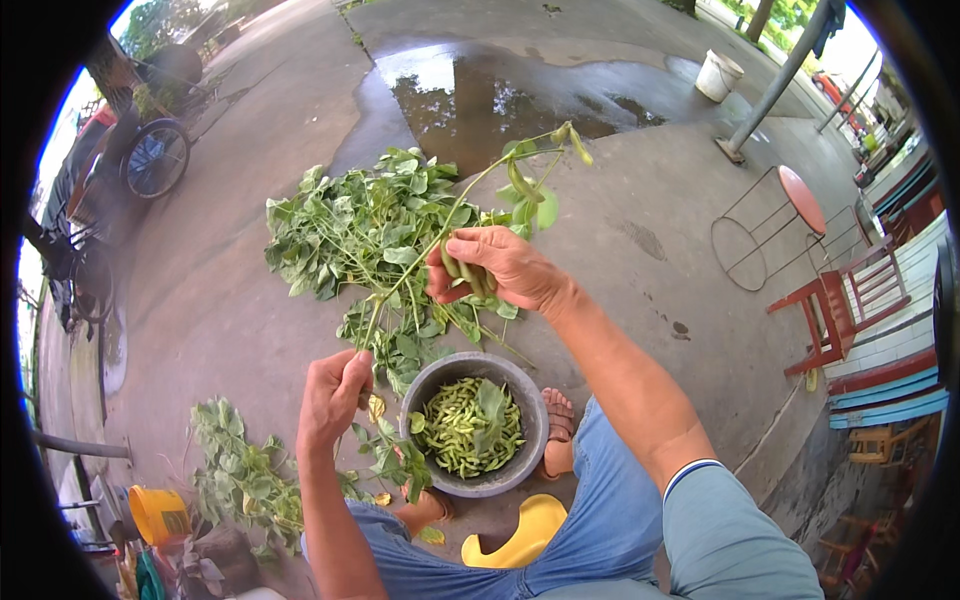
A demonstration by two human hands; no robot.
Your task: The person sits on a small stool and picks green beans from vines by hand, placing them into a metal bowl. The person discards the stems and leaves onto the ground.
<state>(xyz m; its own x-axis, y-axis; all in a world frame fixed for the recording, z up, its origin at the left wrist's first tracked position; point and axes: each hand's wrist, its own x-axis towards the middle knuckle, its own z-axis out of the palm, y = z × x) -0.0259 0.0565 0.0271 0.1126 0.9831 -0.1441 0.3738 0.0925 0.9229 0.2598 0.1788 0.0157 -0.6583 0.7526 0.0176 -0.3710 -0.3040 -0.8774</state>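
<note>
A long green soybean stalk (403, 277) slants up across the view, bearing leaves and a few pods near its top. Closed round its lower end is my left hand (333, 393). My right hand (505, 268) is closed on green soybean pods (470, 277) partway up the stalk, with its fingers partly hiding them. Below my hands, between my feet, stands a grey basin (531, 395) holding many picked pods (465, 435) and one loose leaf. Behind the basin lies a large heap of leafy soybean plants (365, 220).
More leafy plants (240, 470) lie to the left, near a yellow bucket (160, 514). A yellow plastic stool (525, 530) is between my legs. Farther off are a puddle (480, 100), a white bucket (718, 75), a round red stool (801, 200) and a wooden chair (835, 310).
</note>
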